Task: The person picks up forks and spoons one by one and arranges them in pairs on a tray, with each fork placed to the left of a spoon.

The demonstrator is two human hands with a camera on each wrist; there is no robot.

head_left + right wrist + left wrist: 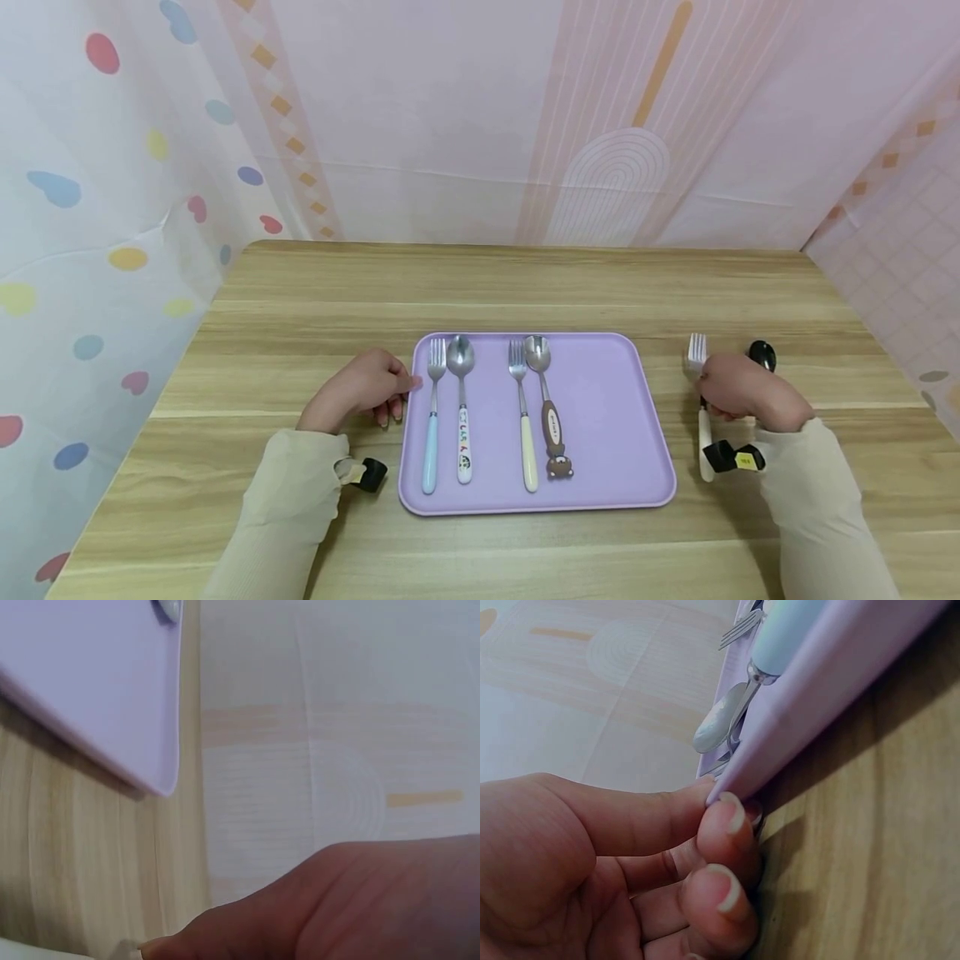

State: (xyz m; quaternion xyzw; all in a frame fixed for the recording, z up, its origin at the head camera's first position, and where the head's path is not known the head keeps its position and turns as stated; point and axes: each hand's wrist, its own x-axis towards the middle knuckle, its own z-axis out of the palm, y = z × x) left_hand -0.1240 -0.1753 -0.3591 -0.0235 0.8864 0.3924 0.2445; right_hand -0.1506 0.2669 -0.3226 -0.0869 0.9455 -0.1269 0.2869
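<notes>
My left hand (pixel 375 385) pinches the left rim of a lilac tray (pixel 600 417), thumb on top and fingers curled beneath the edge in the left wrist view. On the tray lie a blue-handled fork (pixel 431 450), a spoon with a patterned white handle (pixel 464 442), a cream-handled fork (pixel 528 450) and a spoon with a brown bear handle (pixel 553 429). Right of the tray, my right hand (pixel 738 387) grips a white-handled fork (pixel 705 442) around its neck; the fingertips are mostly hidden. A black spoon (pixel 762 354) shows its bowl beyond that hand.
The wooden table (pixel 525 287) carries the tray near its middle. A patterned curtain (pixel 450 125) hangs behind the table's far edge and along both sides. Dark wrist cameras sit below each hand, at the beige sleeves (pixel 288 492).
</notes>
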